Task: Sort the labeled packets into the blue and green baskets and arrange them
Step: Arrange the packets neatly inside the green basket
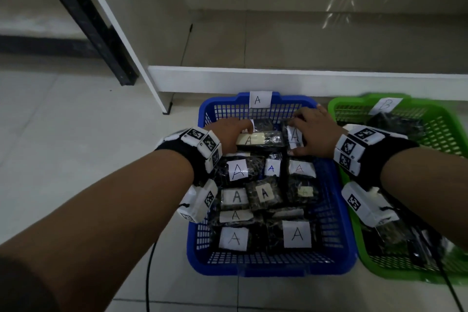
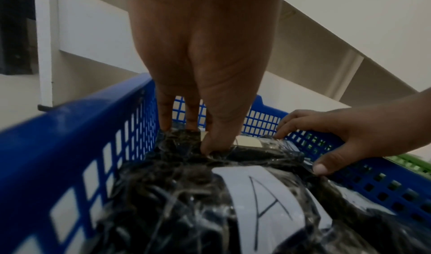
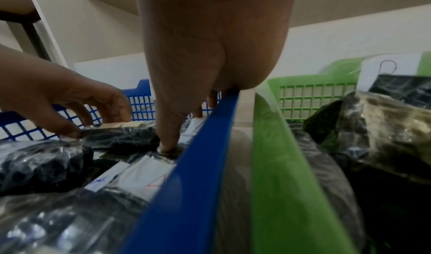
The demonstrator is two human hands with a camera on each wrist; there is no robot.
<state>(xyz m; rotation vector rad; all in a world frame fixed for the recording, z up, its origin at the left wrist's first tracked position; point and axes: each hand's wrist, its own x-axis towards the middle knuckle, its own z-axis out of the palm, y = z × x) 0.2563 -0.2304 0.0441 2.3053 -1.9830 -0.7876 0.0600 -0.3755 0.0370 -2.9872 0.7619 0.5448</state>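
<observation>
The blue basket (image 1: 266,268), tagged A on its back wall, holds several black plastic-wrapped packets with A labels. At its back left my left hand (image 1: 240,134) pinches a packet with a cream A label (image 1: 250,139) between thumb and fingers; the left wrist view shows the left hand (image 2: 186,138) on this packet (image 2: 251,150). At the back right my right hand (image 1: 297,134) spans a packet with a white A label (image 1: 293,137), thumb on its near end and fingers on its far end. The green basket (image 1: 395,273), tagged B, stands to the right with dark packets inside.
A white shelf base (image 1: 278,78) runs right behind both baskets. A black and white frame leg (image 1: 83,20) slants down at the left. Black cables (image 1: 149,273) trail over the tiled floor in front. The baskets stand side by side, nearly touching.
</observation>
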